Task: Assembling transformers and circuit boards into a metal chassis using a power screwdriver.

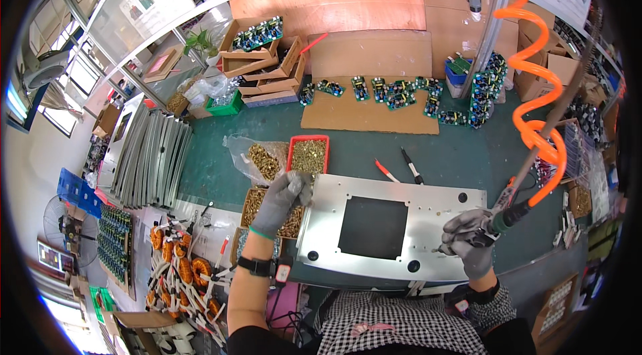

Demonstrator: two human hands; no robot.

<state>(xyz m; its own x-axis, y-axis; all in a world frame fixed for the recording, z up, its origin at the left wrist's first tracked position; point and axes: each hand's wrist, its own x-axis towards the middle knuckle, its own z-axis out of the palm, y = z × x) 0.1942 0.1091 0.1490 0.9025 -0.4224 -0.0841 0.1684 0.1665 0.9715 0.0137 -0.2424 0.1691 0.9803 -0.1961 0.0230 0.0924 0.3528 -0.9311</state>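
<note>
A silver metal panel (428, 211) with a large square cutout and several small holes lies flat before me. My left hand (281, 202), in a grey glove, is closed over the panel's far left corner, beside a red tray (328, 154) of small brass-coloured parts. Whatever its fingers hold is hidden. At the panel's right end my right hand (470, 241), also gloved, grips an air screwdriver (511, 216) tilted low over the metal. An orange coiled hose (540, 74) runs up from that tool. I cannot tell whether its tip touches the panel.
Left of the panel are a plastic bag (264, 159) and boxes (251, 211) of brass parts. Circuit boards (394, 94) lie on cardboard at the back. Two pen-like tools (411, 166) rest behind the panel. Stacked metal panels (144, 154) and orange coils (187, 275) occupy the left.
</note>
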